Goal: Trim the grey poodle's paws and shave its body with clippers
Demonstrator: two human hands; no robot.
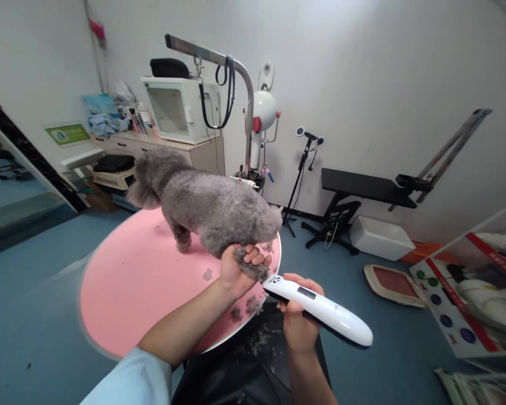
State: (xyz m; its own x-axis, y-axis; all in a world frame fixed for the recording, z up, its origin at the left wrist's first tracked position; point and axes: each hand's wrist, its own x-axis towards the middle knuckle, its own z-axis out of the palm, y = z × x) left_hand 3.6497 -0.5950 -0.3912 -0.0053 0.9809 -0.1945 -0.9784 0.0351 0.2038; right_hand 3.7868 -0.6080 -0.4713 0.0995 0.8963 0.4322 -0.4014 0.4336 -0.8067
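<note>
Pale blue left sleeve point(135, 378); black, hair-flecked lap covering point(240, 374), possibly an apron.

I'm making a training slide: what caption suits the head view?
On a pink table, a gray dog stands, its hind leg in the left hand, white clippers at the paw in the right hand.

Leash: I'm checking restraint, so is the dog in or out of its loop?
Out. The leash hangs from the metal arm, its loop in the air, apart from the dog.
</note>
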